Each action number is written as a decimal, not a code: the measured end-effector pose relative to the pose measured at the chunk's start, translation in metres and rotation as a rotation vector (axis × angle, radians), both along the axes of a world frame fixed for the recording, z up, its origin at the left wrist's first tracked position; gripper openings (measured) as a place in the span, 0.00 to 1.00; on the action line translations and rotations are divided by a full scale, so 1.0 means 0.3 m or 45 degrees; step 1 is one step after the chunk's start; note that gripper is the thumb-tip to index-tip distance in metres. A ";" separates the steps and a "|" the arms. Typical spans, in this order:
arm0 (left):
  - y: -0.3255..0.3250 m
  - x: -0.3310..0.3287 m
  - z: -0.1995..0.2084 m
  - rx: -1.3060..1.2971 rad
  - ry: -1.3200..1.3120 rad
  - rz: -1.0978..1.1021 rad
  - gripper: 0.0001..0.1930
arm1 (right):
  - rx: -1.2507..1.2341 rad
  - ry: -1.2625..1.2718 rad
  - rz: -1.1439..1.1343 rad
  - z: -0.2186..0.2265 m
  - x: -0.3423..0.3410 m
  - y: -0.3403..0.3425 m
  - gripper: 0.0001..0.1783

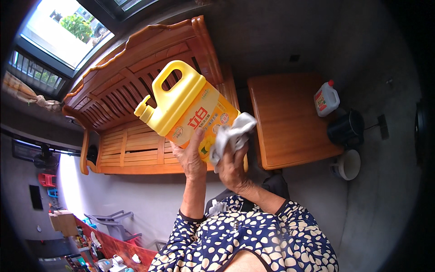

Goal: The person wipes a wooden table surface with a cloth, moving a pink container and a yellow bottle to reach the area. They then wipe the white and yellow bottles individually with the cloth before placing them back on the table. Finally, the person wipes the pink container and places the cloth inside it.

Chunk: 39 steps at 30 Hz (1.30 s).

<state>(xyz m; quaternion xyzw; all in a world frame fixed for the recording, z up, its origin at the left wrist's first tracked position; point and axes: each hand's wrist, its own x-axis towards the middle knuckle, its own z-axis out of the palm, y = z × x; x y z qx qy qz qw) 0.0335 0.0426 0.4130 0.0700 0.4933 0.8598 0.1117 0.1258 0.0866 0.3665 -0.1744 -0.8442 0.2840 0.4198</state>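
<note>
A large yellow plastic detergent jug (181, 105) with a looped handle and a printed label is held up in front of me, tilted with its spout to the left. My left hand (191, 156) grips its lower left side, thumb across the label. In my right hand (234, 171) is a crumpled white-and-grey cloth (233, 136), pressed against the jug's lower right end. The cloth hides part of the label and some of my right fingers.
Behind the jug stands a slatted wooden bench (131, 152). To the right is a wooden table (290, 122) bearing a white jug with a red cap (327, 98) and a black kettle (346, 129). A white bucket (348, 165) sits beside it. A grey chair (113, 222) is at lower left.
</note>
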 end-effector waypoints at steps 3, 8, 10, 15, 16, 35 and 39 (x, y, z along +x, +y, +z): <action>0.020 0.003 0.008 -0.010 -0.030 0.013 0.29 | -0.416 0.395 0.280 -0.066 -0.021 -0.022 0.31; 0.026 0.031 0.011 0.007 0.001 -0.021 0.30 | -0.563 0.199 -0.339 -0.062 -0.051 0.130 0.30; 0.032 0.043 0.020 0.036 -0.015 -0.053 0.30 | -1.418 0.574 0.107 -0.076 -0.034 0.198 0.29; 0.037 0.033 0.026 -0.010 -0.007 -0.111 0.31 | -2.177 0.800 0.547 -0.061 0.003 0.209 0.31; 0.034 0.021 0.026 -0.036 0.035 -0.141 0.31 | -2.215 0.771 0.618 -0.060 0.005 0.199 0.33; 0.090 -0.178 -0.003 0.362 0.112 -0.233 0.43 | -1.708 0.361 0.641 -0.028 0.073 0.163 0.34; 0.005 -0.237 -0.138 0.520 0.299 -0.711 0.36 | -2.091 0.609 0.823 -0.033 0.065 0.121 0.32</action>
